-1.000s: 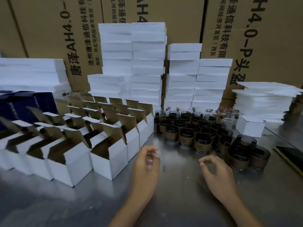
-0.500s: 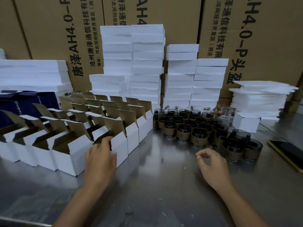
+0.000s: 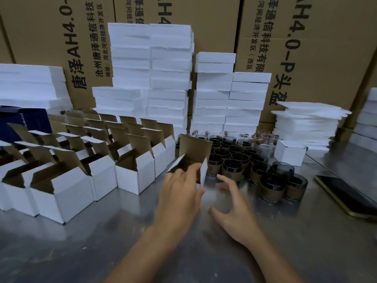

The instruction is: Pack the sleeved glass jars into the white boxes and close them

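My left hand grips an open white box with a brown inside, lifted off the table with its lid flap standing up. Just right of it, my right hand hovers open with fingers spread, holding nothing. Several dark glass jars in brown sleeves stand clustered behind my right hand, the nearest ones at the right. Rows of open white boxes fill the left side of the metal table.
Stacks of closed white boxes and large cardboard cartons line the back. One closed white box sits by a pile of white foam sheets. A phone lies at the right. Dark blue boxes at far left.
My left hand has taken an open box from the front row and carried it right toward the jars. My right hand has opened and moved slightly toward the box.
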Demonstrator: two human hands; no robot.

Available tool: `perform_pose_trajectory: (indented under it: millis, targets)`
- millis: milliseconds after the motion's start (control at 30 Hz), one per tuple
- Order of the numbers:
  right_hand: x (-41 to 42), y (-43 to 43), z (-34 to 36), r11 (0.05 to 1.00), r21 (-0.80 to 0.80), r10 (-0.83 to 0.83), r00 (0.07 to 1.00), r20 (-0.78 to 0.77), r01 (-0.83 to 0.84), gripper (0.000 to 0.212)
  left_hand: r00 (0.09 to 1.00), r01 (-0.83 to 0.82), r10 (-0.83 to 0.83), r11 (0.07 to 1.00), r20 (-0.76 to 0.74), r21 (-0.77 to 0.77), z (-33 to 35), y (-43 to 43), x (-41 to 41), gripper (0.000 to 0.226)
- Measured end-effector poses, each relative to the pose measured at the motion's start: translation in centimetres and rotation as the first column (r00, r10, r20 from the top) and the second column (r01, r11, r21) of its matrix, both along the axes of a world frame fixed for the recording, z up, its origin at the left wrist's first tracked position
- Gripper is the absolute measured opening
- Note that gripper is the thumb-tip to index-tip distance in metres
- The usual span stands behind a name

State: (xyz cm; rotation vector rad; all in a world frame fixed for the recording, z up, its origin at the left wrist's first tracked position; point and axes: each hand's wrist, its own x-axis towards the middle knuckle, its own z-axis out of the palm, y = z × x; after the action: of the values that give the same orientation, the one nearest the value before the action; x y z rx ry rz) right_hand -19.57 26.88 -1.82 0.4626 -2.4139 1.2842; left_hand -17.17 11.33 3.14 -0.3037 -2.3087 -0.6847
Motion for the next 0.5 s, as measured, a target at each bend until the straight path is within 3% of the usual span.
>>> perform_pose_trajectory:
  millis: [67, 167, 233, 400, 500]
  targets:
    - [-0.4, 0.0, -0.2, 0.992, -0.094, 0.089, 0.995, 0.049, -0.084, 0.089, 0.999, 0.043, -0.043, 0.999, -0.006, 0.002, -0.1, 2.1, -0.3, 0.057]
    - [-1.1, 0.4, -0.3, 0.964, -0.227, 0.155, 0.986, 0.067, -0.136, 0.101, 0.998, 0.049, -0.050, 0.998, -0.024, -0.031, -0.6, 4.0, -0.4, 0.059]
    - [-1.5, 0.6, -0.4, 0.944, -0.293, 0.183, 0.979, 0.085, -0.151, 0.101, 0.995, 0.099, -0.099, 0.995, 0.003, 0.027, -1.2, 4.4, -0.7, 0.054]
    - [-2.1, 0.9, -0.4, 0.953, -0.277, 0.153, 0.983, 0.098, -0.120, 0.089, 0.950, 0.144, -0.145, 0.989, -0.275, -0.025, -2.3, 2.8, -1.9, 0.023]
    - [-2.0, 1.0, -0.2, 0.952, -0.283, 0.154, 0.980, 0.125, -0.114, 0.087, 0.967, 0.149, -0.134, 0.987, -0.218, 0.056, -3.0, 1.5, -2.8, 0.023]
